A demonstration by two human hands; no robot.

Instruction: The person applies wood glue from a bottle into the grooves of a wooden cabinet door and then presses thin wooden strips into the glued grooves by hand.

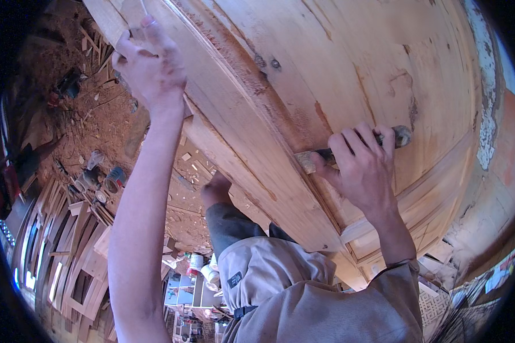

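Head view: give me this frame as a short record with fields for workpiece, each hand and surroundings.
Workpiece: large pale wooden panel with dark knots
Right hand: holds a flat-bladed tool, blade by the panel's inner moulding
Left hand: over the panel's outer edge; contact unclear
Surroundings: wood pieces at lower left, littered reddish ground

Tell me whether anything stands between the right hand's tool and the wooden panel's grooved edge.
Nothing visible does: the right hand grips the tool, its blade at the grooved edge of the wooden panel. The left hand is clear, at upper left.
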